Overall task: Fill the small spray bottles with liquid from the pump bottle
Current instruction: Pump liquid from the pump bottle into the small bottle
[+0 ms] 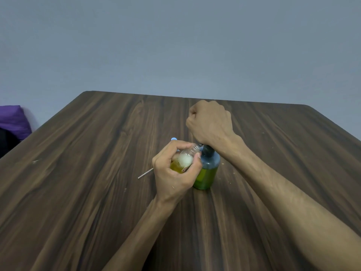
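Now: left hand (174, 171) gripping tilted small bottle (185, 159); right hand (210, 122) fisted atop pump bottle (207, 171), contents hidden.

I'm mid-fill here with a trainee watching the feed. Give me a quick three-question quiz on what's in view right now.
1. True or false: the left hand holds the small spray bottle tilted, its open neck toward the pump bottle.
2. Which hand is on top of the pump? A) left B) right C) neither
3. Fill in: a thin white tube lies on the ____, left of the left hand.

Key: 1 true. 2 B, with its fingers curled, though what they hold is hidden. 3 table.
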A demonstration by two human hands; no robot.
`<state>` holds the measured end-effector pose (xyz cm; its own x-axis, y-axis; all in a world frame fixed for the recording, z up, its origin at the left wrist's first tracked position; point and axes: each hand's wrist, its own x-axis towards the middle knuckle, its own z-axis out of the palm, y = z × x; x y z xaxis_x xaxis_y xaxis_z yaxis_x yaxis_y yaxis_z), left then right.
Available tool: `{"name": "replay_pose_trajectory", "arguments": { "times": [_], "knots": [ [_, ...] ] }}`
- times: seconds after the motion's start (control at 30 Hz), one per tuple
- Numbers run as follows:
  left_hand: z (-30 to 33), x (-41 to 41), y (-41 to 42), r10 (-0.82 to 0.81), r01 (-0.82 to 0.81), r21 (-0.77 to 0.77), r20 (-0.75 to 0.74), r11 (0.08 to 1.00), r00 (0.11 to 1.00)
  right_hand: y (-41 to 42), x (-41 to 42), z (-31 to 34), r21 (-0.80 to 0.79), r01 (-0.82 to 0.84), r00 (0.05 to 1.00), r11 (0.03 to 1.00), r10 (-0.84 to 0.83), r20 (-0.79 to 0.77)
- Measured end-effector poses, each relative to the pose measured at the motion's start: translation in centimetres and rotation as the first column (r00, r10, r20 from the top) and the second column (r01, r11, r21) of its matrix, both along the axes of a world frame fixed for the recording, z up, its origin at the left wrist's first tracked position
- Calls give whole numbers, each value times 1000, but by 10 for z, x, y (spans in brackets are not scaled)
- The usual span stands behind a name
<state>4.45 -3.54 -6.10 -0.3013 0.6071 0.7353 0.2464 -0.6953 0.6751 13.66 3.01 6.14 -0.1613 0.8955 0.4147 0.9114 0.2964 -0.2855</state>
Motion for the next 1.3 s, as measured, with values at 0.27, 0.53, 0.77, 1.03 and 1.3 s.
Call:
{"name": "replay_pose_trajectory", "arguments": {
  "times": [0.27, 0.53, 0.77, 1.03, 1.3],
  "knots": [
    [-1, 0, 1, -5, 5, 8, 6, 1000, 1000, 2, 0, -1, 27, 0, 1000, 1000, 1, -29],
    [-2, 0, 1, -8, 8, 3, 14, 1000, 1000, 1, 0, -1, 44, -4, 999, 999, 6, -37],
    [-2, 1, 1, -14, 14, -5, 22, 1000, 1000, 0, -1, -1, 46, 0, 999, 999, 2, -35],
    [-2, 1, 1, -17, 17, -3, 27, 1000, 999, 0, 0, -2, 56, 5, 999, 998, -3, -44],
    [0, 1, 0, -2, 2, 6, 10, 1000, 1000, -1, 0, -2, 52, 3, 999, 999, -1, -36]
  ]
}}
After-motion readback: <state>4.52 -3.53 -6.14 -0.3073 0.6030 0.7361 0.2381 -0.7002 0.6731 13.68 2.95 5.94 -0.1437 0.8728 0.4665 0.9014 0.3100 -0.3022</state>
